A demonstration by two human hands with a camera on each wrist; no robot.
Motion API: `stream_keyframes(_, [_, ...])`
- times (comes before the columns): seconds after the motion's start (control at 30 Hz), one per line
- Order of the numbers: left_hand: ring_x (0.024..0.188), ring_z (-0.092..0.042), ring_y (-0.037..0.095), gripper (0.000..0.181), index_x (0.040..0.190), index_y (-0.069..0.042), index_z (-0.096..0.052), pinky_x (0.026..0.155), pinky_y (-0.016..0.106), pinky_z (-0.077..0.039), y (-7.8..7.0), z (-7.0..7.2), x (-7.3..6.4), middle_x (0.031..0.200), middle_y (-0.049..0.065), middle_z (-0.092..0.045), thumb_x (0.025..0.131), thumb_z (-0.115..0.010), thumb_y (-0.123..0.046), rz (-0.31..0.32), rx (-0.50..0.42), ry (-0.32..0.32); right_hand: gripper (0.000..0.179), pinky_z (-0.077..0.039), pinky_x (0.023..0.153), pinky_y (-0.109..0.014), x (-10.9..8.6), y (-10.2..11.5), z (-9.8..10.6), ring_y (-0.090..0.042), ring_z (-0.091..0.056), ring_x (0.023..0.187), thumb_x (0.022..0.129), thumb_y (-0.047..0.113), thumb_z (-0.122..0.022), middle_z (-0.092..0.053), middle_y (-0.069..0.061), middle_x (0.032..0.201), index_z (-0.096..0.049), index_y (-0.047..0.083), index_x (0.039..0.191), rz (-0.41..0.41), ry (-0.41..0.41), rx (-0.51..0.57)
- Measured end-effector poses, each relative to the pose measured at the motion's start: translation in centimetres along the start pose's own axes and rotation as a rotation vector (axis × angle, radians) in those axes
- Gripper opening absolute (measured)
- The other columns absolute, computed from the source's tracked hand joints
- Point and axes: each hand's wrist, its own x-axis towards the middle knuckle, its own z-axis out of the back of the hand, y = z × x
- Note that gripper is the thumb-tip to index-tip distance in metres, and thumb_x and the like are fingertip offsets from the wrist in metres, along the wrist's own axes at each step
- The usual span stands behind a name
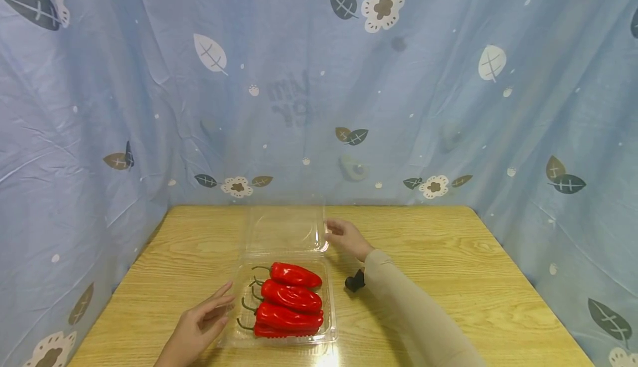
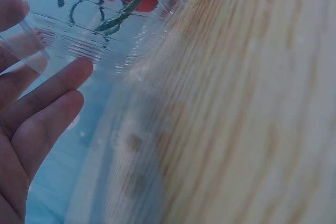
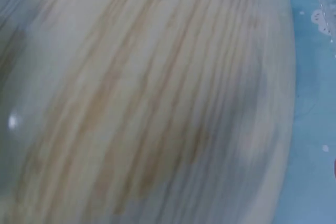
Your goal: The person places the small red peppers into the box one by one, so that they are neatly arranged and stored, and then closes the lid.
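Observation:
Several glossy red peppers with green stems lie side by side in the base of a clear plastic clamshell box. The box's lid is swung back, away from the person. My left hand is at the box's left side, fingers spread and fairly straight. In the left wrist view, fingertips rest at the ribbed plastic wall. Beside the lid's right edge is my right hand, its fingers extended toward the plastic and thumb apart; whether they touch is unclear. The right wrist view does not show that hand.
A small black object lies on the wooden table right of the box, close to the right sleeve. Blue patterned curtains hang around the table's back and sides.

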Motion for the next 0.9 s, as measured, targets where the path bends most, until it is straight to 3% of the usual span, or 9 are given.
stream_keyframes(0.17, [0.104, -0.065, 0.011, 0.035, 0.123, 0.004, -0.059, 0.077, 0.019, -0.056, 0.0, 0.0, 0.0, 0.141, 0.025, -0.044, 0.088, -0.062, 0.004, -0.011, -0.010, 0.000, 0.056, -0.036, 0.110, -0.046, -1.1, 2.8, 0.3, -0.040, -0.043, 0.130, 0.092, 0.008, -0.061, -0.042, -0.028, 0.141, -0.037, -0.011, 0.139, 0.070, 0.002, -0.033])
stream_keyframes(0.47, [0.104, -0.066, 0.013, 0.036, 0.123, 0.005, -0.058, 0.078, 0.019, -0.056, 0.1, 0.1, 0.1, 0.143, 0.016, -0.046, 0.088, -0.062, 0.004, -0.024, -0.004, -0.001, 0.055, -0.039, 0.109, -0.041, -1.8, 4.7, 0.4, -0.034, -0.043, 0.132, 0.091, 0.007, -0.063, -0.045, -0.024, 0.141, -0.040, -0.007, 0.139, 0.128, -0.030, -0.052])
stream_keyframes(0.73, [0.101, -0.067, 0.014, 0.036, 0.123, 0.005, -0.058, 0.077, 0.019, -0.057, 0.3, 0.2, 0.0, 0.145, 0.000, -0.045, 0.088, -0.063, 0.003, -0.006, -0.012, 0.006, 0.052, -0.039, 0.108, -0.039, -1.7, 3.5, 0.1, -0.034, -0.046, 0.130, 0.091, 0.006, -0.062, -0.046, -0.024, 0.140, -0.043, -0.007, 0.138, 0.192, -0.053, -0.008])
stream_keyframes(0.9, [0.098, -0.068, 0.016, 0.037, 0.124, 0.003, -0.059, 0.076, 0.019, -0.057, 0.1, 0.1, 0.2, 0.144, 0.001, -0.047, 0.087, -0.065, 0.000, 0.009, 0.018, 0.001, 0.051, -0.040, 0.108, -0.034, -2.3, 2.7, 0.2, -0.028, -0.047, 0.130, 0.092, 0.010, -0.062, -0.049, -0.017, 0.140, -0.045, 0.001, 0.139, 0.201, -0.046, 0.013])
